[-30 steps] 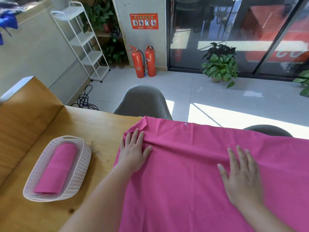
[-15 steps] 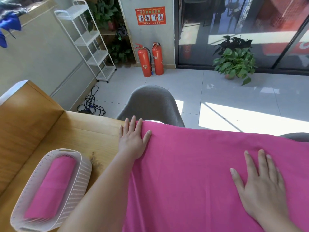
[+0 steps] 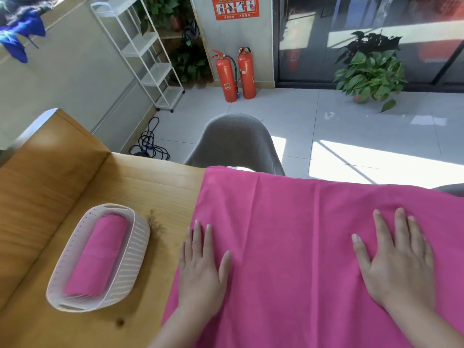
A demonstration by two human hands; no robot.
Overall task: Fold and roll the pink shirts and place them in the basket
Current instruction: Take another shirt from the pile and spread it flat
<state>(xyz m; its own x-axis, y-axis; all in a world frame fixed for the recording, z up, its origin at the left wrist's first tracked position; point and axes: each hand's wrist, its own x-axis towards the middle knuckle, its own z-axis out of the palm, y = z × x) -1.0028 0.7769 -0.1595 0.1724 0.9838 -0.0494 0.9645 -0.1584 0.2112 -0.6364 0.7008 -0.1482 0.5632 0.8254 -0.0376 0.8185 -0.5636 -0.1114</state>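
A large pink shirt lies spread flat over the wooden table, reaching its far edge. My left hand lies flat with straight fingers on the shirt's left edge. My right hand presses flat on the shirt further right, fingers spread. To the left, a white slatted basket stands on the table and holds one rolled pink shirt.
A grey chair stands against the table's far edge, and another chair's edge shows at the right. A raised wooden ledge borders the table on the left. Beyond are a white shelf rack, two fire extinguishers and potted plants.
My left hand slid back from the shirt's far left corner toward me along its left edge. The far fold now lies smooth. My right hand stayed flat on the shirt's right part.
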